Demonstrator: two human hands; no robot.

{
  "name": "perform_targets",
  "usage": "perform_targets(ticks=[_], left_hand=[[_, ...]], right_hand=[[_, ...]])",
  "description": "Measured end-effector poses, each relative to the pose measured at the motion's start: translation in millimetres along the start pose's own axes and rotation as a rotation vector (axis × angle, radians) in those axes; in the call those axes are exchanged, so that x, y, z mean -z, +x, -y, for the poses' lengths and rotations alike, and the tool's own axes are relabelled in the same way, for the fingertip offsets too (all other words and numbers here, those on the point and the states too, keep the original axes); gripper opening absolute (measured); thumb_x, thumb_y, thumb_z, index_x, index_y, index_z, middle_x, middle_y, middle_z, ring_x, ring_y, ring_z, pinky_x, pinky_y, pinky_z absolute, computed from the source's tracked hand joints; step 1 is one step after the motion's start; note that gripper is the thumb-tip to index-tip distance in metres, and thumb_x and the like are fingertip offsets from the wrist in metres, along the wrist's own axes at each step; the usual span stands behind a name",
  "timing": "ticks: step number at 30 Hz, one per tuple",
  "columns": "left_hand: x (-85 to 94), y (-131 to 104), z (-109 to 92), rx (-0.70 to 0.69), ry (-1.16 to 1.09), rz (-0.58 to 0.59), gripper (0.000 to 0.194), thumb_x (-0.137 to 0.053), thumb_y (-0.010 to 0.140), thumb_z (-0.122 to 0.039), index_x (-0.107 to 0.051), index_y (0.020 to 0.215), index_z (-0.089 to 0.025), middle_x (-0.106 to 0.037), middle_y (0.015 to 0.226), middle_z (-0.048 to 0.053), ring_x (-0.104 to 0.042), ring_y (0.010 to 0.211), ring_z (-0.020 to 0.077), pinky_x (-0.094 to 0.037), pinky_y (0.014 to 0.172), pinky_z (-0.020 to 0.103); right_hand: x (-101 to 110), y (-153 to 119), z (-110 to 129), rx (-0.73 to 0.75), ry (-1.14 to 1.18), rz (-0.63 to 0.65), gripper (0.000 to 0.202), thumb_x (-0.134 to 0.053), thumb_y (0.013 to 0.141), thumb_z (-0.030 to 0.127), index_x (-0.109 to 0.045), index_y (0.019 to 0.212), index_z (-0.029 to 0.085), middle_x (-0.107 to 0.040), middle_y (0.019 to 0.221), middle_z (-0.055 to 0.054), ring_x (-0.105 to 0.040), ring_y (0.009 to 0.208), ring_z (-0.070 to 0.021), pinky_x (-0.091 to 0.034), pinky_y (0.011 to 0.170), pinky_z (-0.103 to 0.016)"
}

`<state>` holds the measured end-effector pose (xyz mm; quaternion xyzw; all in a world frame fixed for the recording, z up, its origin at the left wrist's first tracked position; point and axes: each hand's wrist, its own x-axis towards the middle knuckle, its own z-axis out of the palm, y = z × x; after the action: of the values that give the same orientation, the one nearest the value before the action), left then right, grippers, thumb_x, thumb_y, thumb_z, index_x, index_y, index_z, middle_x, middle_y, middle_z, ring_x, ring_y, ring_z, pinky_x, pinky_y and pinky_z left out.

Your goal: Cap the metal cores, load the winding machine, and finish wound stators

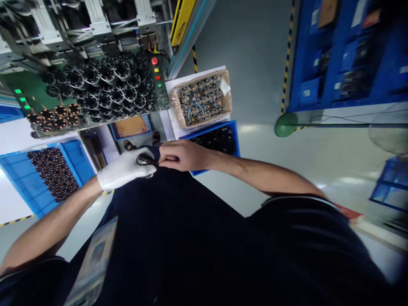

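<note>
My left hand point(123, 171), in a white glove, is closed around a dark ring-shaped part that looks like a motor stator point(145, 160), held in front of my body. Bare and pinched, my right hand point(183, 155) meets the stator's right side. A thin line like a wire runs from the stator to its fingertips; its end is hidden. Beyond the hands, a green machine table point(19, 83) carries stacked black stator cores point(105, 98) and, at its left, several stators with copper windings point(60, 111).
A blue crate point(24, 182) with rows of copper-wound parts stands at left. Right of the table are a carton of ring parts point(201, 102) and a blue bin with black parts point(236, 138). Winding machinery point(98, 27) rises behind. A blue rack point(295, 91) stands far right.
</note>
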<state>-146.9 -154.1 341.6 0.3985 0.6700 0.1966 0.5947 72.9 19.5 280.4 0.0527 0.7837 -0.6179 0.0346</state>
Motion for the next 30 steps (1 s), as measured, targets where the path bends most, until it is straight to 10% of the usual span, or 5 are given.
perform_targets(ticks=[3,8,12,24,30], left_hand=[[-13.3,6,19,0.154,-0.273,0.092,0.041,-0.081,0.095,-0.059,-0.074,0.113,-0.023,-0.088,0.099,0.007,-0.080,0.090,0.0282,-0.057,0.081,0.036],[-36.2,-13,45,0.263,-0.678,-0.228,0.050,-0.091,0.090,-0.060,-0.071,0.117,-0.023,-0.089,0.094,0.007,-0.084,0.090,0.0314,-0.060,0.085,0.038],[-46.5,-25,43,0.319,-0.823,-0.416,0.050,-0.097,0.082,-0.057,-0.075,0.112,-0.023,-0.088,0.088,0.006,-0.088,0.093,0.0351,-0.067,0.092,0.042],[-42.1,-36,71,0.189,-0.798,-0.457,0.056,-0.096,0.087,-0.083,-0.085,0.112,-0.034,-0.092,0.095,0.011,-0.090,0.083,0.0416,-0.075,0.086,0.063],[-41.4,-46,46,0.056,-0.547,-0.671,0.039,-0.092,0.093,-0.044,-0.068,0.121,-0.029,-0.093,0.116,0.009,-0.091,0.095,0.0331,-0.077,0.094,0.053]], right_hand=[[30,-4,-85,-0.305,-0.058,-0.053,0.033,-0.096,0.099,0.038,-0.082,0.126,0.025,-0.080,0.098,0.002,-0.069,0.081,-0.0165,-0.060,0.084,-0.031],[93,-12,-224,-0.781,-0.347,-0.570,0.026,-0.068,0.116,0.023,-0.078,0.139,0.017,-0.080,0.134,-0.017,-0.071,0.127,-0.0276,-0.056,0.126,-0.047],[112,-15,-280,-0.928,-0.377,-0.648,0.022,-0.071,0.117,0.025,-0.079,0.135,0.017,-0.076,0.148,-0.019,-0.068,0.137,-0.0263,-0.051,0.133,-0.047],[102,-23,-317,-0.959,-0.507,-0.665,0.031,-0.055,0.127,0.036,-0.074,0.116,0.014,-0.080,0.138,-0.025,-0.074,0.118,-0.0171,-0.055,0.113,-0.036],[97,-28,-291,-0.894,-0.515,-0.693,0.030,-0.050,0.126,0.022,-0.076,0.130,0.006,-0.079,0.144,-0.029,-0.074,0.127,-0.0151,-0.050,0.117,-0.035]])
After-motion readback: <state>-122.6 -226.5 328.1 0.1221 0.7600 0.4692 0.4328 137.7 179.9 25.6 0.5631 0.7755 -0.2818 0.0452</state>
